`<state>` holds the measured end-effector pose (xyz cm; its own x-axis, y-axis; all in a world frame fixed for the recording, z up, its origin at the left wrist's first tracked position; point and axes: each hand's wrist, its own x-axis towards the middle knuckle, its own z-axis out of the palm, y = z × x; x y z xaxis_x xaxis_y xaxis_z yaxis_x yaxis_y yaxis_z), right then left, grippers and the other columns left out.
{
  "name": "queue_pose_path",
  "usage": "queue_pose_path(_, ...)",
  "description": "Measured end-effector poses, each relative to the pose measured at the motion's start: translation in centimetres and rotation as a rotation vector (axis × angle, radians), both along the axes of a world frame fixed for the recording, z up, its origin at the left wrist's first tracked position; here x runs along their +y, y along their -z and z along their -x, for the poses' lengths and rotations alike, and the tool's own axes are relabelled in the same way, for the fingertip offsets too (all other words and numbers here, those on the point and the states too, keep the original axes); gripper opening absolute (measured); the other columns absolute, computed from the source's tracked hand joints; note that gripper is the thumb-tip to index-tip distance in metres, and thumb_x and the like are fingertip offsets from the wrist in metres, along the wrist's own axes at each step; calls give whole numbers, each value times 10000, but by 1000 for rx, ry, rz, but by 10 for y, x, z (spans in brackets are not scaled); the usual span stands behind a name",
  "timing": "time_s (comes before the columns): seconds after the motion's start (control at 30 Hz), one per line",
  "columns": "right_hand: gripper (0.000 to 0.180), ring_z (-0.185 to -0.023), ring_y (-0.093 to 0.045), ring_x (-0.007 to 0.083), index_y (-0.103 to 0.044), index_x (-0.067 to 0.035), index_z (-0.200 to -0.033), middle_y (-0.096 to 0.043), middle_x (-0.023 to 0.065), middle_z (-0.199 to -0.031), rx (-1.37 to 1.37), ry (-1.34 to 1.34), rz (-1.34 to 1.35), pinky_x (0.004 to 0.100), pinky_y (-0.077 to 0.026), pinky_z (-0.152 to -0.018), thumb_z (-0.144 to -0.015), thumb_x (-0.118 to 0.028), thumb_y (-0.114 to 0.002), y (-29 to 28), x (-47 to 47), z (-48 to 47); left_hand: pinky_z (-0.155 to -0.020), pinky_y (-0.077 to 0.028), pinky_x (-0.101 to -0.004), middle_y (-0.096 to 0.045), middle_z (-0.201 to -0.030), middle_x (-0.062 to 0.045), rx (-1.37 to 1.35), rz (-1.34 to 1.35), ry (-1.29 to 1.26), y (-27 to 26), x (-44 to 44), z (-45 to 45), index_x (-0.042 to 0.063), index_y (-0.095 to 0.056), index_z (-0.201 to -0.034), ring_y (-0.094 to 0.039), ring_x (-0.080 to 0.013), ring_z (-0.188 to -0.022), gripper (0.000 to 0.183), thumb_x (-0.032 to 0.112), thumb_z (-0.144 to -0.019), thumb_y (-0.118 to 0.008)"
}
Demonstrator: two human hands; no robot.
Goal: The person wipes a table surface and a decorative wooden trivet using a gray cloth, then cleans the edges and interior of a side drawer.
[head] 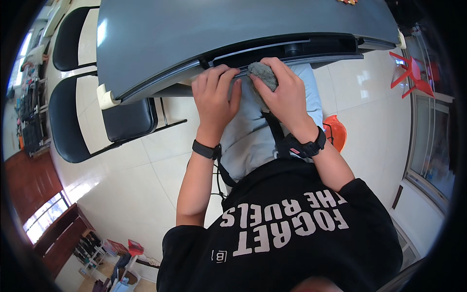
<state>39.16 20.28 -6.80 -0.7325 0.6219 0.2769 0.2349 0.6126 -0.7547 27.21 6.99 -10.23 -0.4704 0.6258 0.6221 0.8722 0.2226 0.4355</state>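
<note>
A dark grey table [233,27] fills the top of the view, with a black drawer [328,45] pulled out from its front edge. My right hand [286,91] grips a bunched grey fluffy cloth [263,75] between thumb and fingers, close against the drawer's front panel. Just left of it, my left hand [216,93] rests its bent fingertips on the drawer's front edge; it holds no loose object. Both wrists wear black bands. What lies deep inside the drawer is hidden by the tabletop.
Black padded folding chairs [69,118] stand left of the table. Pale guards [106,98] cover the table corners. An orange-red object [335,133] lies on the floor at my right, with a red stool-like item [412,75] farther off. Glass sliding doors [432,146] stand at the right.
</note>
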Motion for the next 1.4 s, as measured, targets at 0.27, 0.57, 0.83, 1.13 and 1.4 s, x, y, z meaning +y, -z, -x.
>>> queue_pose_path(0.27, 203, -825, -696, 407, -642, -75, -1024, -722, 154, -888, -24, 119, 119, 420, -543, -675, -887, -188, -741, -8, 25, -15, -977, -390, -405, -660, -1167, -75, 46, -11, 10, 24, -3, -1, 99, -688, -1149, -585, -290, -1095, 285, 74, -866, -705)
queue_pose_path(0.57, 257, -841, -684, 424, -625, -101, -1100, -724, 141, -961, -3, 95, 96, 462, -552, -684, -868, -153, -725, 1, -4, 2, -995, -371, -421, -646, -1202, -83, 118, -163, 9, 53, 7, 9, 119, -642, -1172, -575, -296, -1128, 351, 20, -838, -685)
queue_pose_path(0.83, 208, -836, -756, 325, -667, -69, -1072, -736, 175, -876, 62, 388, 156, 381, -567, -711, -897, -176, -702, 5, 77, -55, -994, -365, -415, -638, -1201, -84, 143, -105, -24, 48, 7, 2, 105, -637, -1165, -535, -289, -1154, 295, 49, -877, -660)
queue_pose_path(1.13, 204, -840, -708, 406, -649, -55, -1051, -727, 168, -901, 165, 332, 116, 389, -560, -726, -865, -117, -705, 10, 48, -33, -840, -312, -371, -660, -928, 6, 261, 111, -182, -3, 22, -10, 150, -679, -889, -586, -202, -917, 64, 209, -897, -704)
queue_pose_path(1.4, 223, -877, -703, 398, -644, -90, -1069, -719, 163, -927, 200, 305, 205, 416, -553, -753, -865, -144, -717, 19, 29, -23, -692, -345, -371, -650, -894, -22, 240, 60, -74, 8, 35, 4, 115, -609, -823, -560, -243, -781, 125, 171, -880, -704)
